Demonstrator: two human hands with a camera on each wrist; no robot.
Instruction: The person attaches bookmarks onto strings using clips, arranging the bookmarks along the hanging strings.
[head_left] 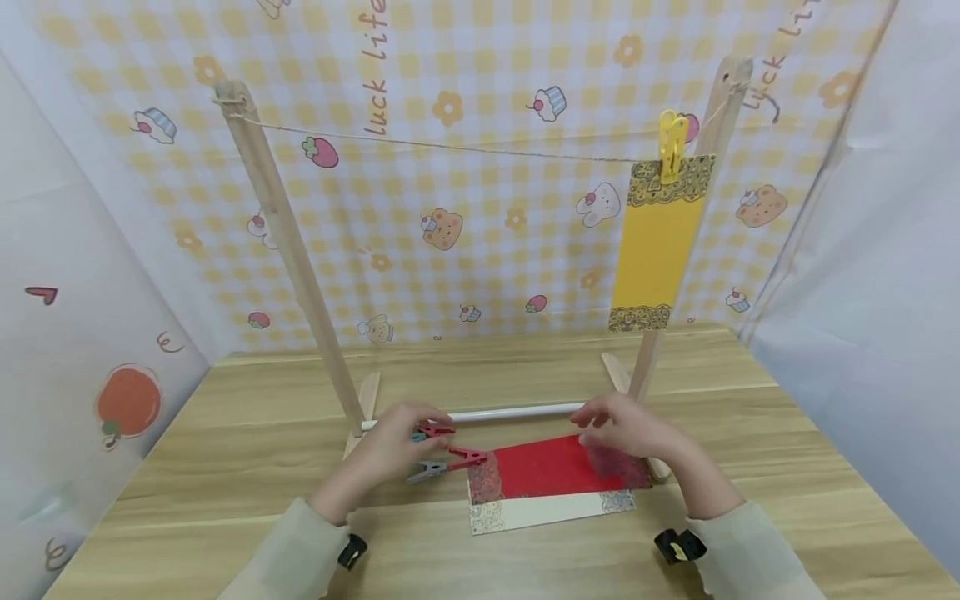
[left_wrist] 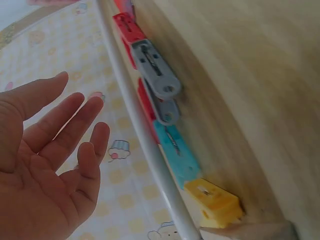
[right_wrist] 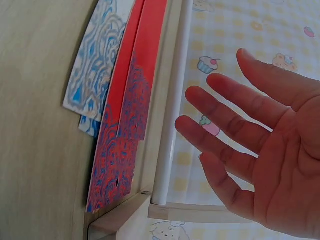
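Note:
My left hand point(head_left: 393, 442) hovers over several clothespins, fingers loosely spread and holding nothing. Among these are a red clothespin point(head_left: 468, 457), a grey clothespin point(left_wrist: 157, 70), a teal clothespin point(left_wrist: 177, 155) and a yellow clothespin point(left_wrist: 215, 202). Above the right end of some red patterned strips point(head_left: 540, 468) is my right hand point(head_left: 626, 425), its fingers apart and nothing in them. White patterned strips point(head_left: 551, 512) lie partly under the red ones. A yellow patterned strip point(head_left: 656, 254) hangs from a string point(head_left: 450, 147), held by a yellow clothespin point(head_left: 672, 150).
Two wooden posts, a left post point(head_left: 288, 242) and a right post point(head_left: 723, 112), carry the string. A white rod point(head_left: 517, 412) runs low between them, behind the strips. A checked cloth point(head_left: 480, 275) hangs behind the wooden tabletop point(head_left: 225, 467).

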